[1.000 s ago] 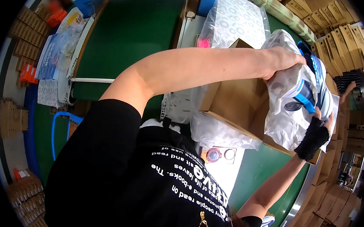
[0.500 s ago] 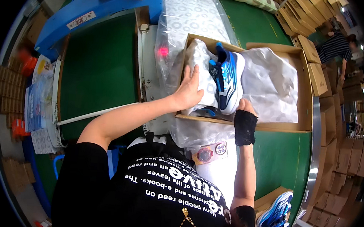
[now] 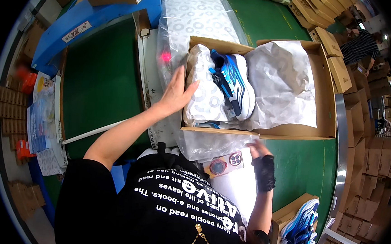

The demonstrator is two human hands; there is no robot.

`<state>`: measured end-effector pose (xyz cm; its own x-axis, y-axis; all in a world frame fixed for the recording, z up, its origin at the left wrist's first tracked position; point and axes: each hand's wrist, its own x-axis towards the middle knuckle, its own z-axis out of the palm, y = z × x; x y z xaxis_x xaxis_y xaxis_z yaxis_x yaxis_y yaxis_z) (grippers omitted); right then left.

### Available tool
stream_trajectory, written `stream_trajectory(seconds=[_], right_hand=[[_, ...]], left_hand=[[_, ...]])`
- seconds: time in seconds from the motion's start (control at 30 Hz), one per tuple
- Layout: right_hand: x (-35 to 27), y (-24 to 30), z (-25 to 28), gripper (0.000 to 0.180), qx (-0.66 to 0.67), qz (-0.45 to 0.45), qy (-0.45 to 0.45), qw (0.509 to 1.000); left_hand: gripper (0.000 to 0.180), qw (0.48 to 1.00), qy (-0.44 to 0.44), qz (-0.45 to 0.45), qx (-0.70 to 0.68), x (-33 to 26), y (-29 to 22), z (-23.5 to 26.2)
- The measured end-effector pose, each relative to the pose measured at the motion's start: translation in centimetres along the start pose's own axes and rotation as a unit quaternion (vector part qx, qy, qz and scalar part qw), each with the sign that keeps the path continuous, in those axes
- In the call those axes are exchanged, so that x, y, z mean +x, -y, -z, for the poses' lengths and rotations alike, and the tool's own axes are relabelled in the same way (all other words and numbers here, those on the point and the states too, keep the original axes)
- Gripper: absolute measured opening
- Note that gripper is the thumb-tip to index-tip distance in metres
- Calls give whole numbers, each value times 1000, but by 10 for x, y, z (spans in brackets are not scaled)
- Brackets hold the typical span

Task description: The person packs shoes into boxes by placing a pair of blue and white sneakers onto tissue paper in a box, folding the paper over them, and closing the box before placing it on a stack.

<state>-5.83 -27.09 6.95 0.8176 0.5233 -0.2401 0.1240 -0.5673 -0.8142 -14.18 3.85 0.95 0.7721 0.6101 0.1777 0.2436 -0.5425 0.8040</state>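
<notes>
An open brown shoebox (image 3: 328, 104) lies in front of me. Inside it, a blue-and-white sneaker (image 3: 236, 86) rests on its side between printed wrapping paper (image 3: 204, 93) on the left and a crumpled sheet of tissue paper (image 3: 282, 87) on the right. Part of another shoe peeks out under the paper at the box's near side. My left hand (image 3: 178, 92) is at the box's left wall, fingers stretched and thumb apart, holding nothing. Just off the near wall, my right hand (image 3: 261, 160), in a black wrist cover, has its fingers extended and somewhat blurred, with nothing visible in them.
A phone (image 3: 223, 164) lies between my body and the box. Stacked printed paper in clear plastic (image 3: 196, 15) extends beyond the box. More blue sneakers (image 3: 300, 227) stand at lower right. A blue machine frame (image 3: 51, 50) arches over the green belt at left. Someone in stripes stands far right.
My right hand has let go of the sneaker's toe and drawn back toward me. My left hand has slid left off the paper to the box wall. The sneaker now leans more to the left.
</notes>
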Motion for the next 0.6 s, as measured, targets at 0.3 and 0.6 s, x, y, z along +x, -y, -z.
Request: stream_trajectory(seconds=[0.3,0.6], right_hand=[[48,23,-22,47,-170,347,-229,893],[19,31,-89,50,-337,371,-136,855]], left_hand=[[76,870,85,279,-398,-2,-10,5],[51,859,-6,263,-439,-5,-9,-6]])
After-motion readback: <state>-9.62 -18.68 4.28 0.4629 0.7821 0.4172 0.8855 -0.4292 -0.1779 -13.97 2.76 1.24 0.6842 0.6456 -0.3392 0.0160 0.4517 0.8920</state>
